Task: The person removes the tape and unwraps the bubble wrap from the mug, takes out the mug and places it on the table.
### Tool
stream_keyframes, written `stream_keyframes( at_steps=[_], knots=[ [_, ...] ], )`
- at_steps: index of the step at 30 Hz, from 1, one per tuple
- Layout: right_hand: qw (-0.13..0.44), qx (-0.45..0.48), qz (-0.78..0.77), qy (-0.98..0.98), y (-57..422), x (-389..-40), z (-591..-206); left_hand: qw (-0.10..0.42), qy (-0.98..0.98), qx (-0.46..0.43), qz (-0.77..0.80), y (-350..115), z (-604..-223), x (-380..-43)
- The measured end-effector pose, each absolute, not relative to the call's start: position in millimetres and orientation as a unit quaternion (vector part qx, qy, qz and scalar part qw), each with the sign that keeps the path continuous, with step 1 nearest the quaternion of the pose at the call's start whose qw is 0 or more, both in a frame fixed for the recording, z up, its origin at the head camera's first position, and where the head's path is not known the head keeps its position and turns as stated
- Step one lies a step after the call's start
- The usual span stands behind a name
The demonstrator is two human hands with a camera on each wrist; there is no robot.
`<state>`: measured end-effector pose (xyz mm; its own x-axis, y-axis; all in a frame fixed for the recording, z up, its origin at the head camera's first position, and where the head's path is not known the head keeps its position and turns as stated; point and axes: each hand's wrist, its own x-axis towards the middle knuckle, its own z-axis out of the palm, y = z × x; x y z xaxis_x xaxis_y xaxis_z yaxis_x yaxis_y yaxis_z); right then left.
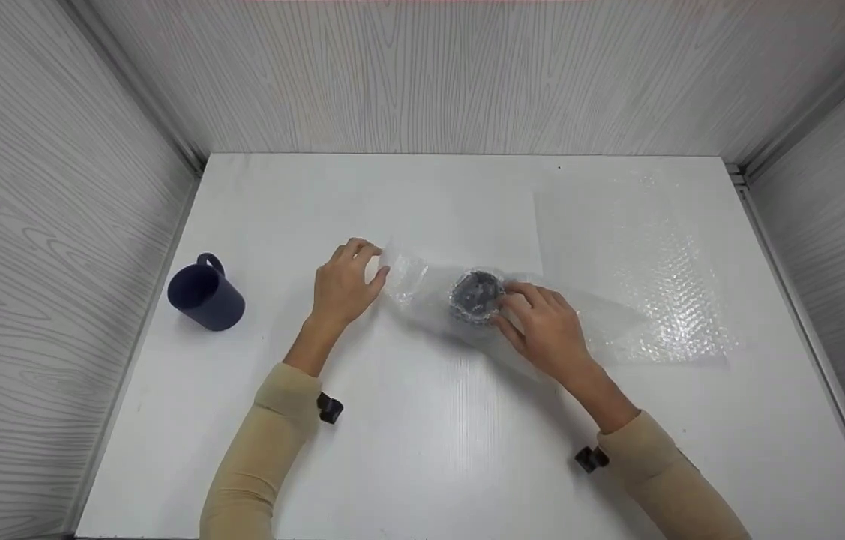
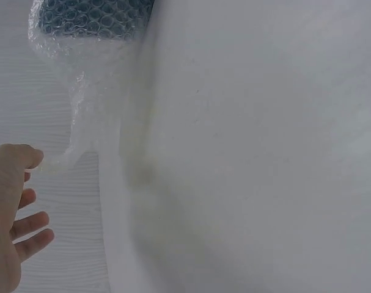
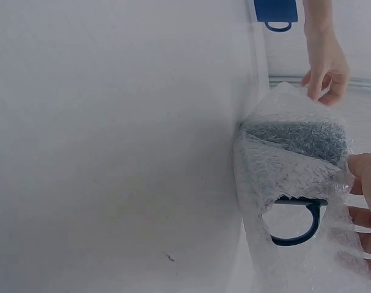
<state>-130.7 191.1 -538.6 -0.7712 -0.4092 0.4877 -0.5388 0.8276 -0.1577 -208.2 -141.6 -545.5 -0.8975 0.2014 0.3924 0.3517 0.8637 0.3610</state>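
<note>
A dark blue mug stands on the table, wrapped in clear bubble wrap (image 1: pixel 474 298); its handle (image 3: pixel 296 239) shows through a gap in the right wrist view. My right hand (image 1: pixel 548 326) holds the wrapped mug at its right side, thumb and fingertips at the top edge. To the left, my left hand (image 1: pixel 347 283) pinches the loose end of the wrap between thumb and forefinger and stretches it out from the mug. The left wrist view shows that hand's other fingers (image 2: pixel 32 226) spread and free.
A second dark blue mug (image 1: pixel 214 300), unwrapped, stands on the left of the white table (image 1: pixel 407 450). Another flat sheet of bubble wrap (image 1: pixel 624 247) lies at the right. Grey wood-patterned walls (image 1: pixel 422 75) enclose the table at the back and both sides.
</note>
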Motion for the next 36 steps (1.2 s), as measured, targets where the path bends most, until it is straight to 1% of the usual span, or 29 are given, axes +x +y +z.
stream_keyframes(
  at_steps=[16, 29, 36],
  knots=[
    [0.207, 0.247, 0.153, -0.934, 191, -131, -538, 0.128, -0.963, -0.089, -0.219, -154, -560, -208],
    [0.209, 0.249, 0.150, -0.934, 190, -131, -536, 0.088, -0.965, -0.059, -0.238, -163, -570, -208],
    [0.208, 0.247, 0.150, -0.935, 191, -132, -537, 0.082, -0.969, -0.044, -0.229, -163, -569, -208]
  ],
)
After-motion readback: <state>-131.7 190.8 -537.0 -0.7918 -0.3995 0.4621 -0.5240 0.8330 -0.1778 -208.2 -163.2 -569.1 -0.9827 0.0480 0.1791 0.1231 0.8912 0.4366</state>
